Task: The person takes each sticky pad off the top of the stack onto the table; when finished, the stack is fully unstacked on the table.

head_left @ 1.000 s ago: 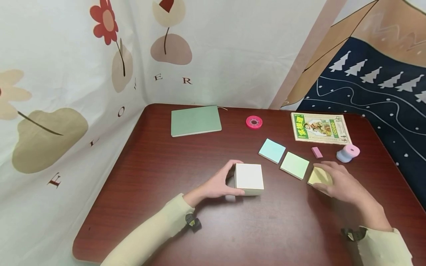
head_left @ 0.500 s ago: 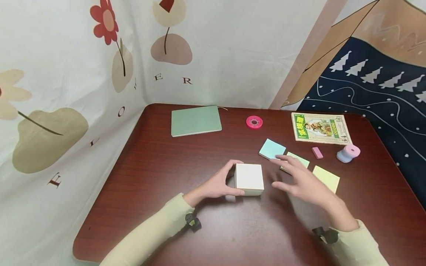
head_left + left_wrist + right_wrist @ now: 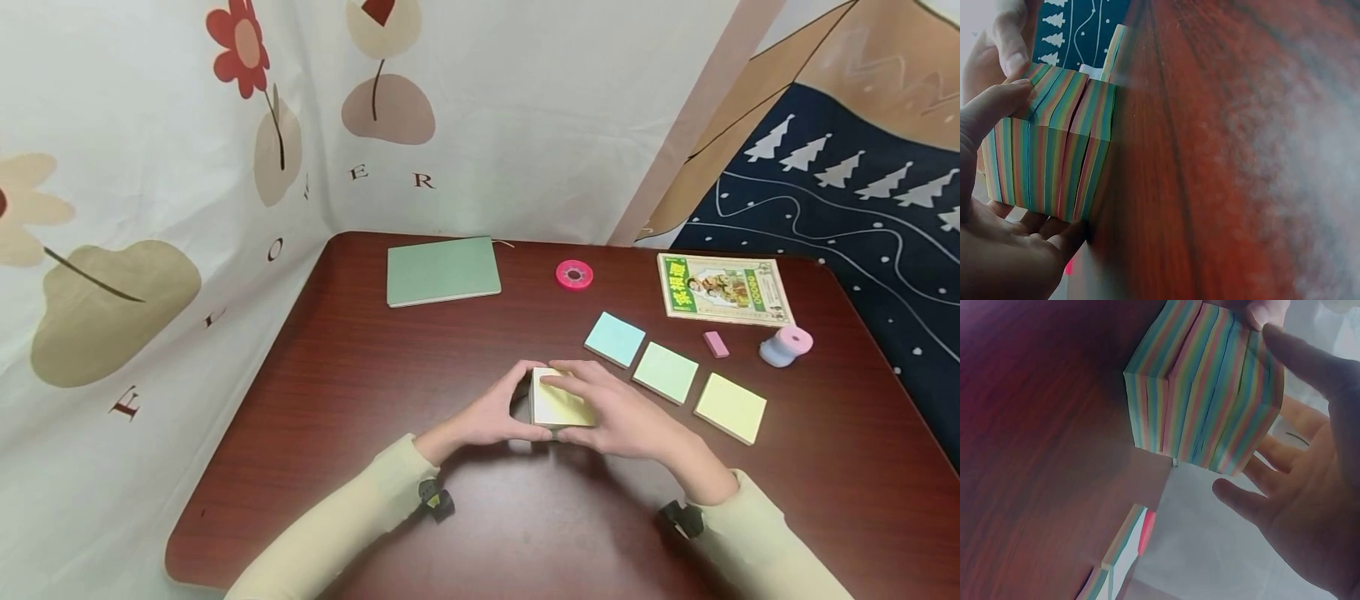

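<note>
A thick stack of sticky note pads (image 3: pixel 553 403) stands on the table, pale yellow on top in the head view. Its sides show pink, yellow, green and blue stripes, clearest on the stack (image 3: pixel 1044 147) in the left wrist view. My left hand (image 3: pixel 489 414) grips it from the left, thumb on the near side and fingers on the far side. From the right, my right hand (image 3: pixel 633 417) holds its upper part, thumb at the near edge and fingers over the top and far edge. The thumbs nearly meet in front.
To the right lie a blue sticky note pad (image 3: pixel 615 339), a green one (image 3: pixel 666 372) and a yellow one (image 3: pixel 731 408). Behind are an eraser (image 3: pixel 716 344), a ribbon spool (image 3: pixel 784 346), a picture booklet (image 3: pixel 724 289), a pink tape roll (image 3: pixel 574 274) and a green notebook (image 3: pixel 443 272).
My right hand has left the yellow pad, moved left past the green pad and taken hold of the stack. My left hand has stayed on the stack.
</note>
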Demonstrator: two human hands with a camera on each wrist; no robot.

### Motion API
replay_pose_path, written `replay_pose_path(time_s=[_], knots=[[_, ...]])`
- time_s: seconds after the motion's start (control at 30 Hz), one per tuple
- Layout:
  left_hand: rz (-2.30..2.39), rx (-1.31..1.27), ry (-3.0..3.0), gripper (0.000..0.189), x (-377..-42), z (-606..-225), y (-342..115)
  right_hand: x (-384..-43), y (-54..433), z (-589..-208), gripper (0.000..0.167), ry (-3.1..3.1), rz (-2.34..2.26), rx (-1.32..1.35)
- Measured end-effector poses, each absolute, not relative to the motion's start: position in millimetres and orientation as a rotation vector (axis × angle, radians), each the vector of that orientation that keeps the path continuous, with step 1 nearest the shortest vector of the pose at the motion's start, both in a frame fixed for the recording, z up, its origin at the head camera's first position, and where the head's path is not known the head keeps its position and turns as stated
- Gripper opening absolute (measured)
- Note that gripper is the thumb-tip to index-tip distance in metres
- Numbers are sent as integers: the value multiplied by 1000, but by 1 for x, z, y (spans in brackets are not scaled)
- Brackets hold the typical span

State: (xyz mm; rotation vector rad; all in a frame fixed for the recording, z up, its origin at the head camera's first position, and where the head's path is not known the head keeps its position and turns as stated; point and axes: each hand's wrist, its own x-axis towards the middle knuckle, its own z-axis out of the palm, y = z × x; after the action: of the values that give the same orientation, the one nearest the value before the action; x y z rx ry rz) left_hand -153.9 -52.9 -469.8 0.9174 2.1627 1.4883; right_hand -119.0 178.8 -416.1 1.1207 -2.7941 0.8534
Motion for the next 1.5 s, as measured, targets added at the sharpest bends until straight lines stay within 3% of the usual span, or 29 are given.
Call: replay_pose_path(time_s=[0.53, 0.8, 1.2, 1.5], knots=[[1483, 896, 2177, 82, -154, -470, -53, -134, 177, -399, 64, -2913, 847, 1115], [1486, 867, 2185, 82, -153, -470, -53, -174, 186, -385, 62, -2915, 1012, 1006], [1541, 878, 2117, 83, -153, -466, -51, -251, 175, -432, 63, -3017, 825, 733], [1565, 887, 2108, 81, -154, -472, -51, -269, 170, -452, 65, -3135, 691, 653]])
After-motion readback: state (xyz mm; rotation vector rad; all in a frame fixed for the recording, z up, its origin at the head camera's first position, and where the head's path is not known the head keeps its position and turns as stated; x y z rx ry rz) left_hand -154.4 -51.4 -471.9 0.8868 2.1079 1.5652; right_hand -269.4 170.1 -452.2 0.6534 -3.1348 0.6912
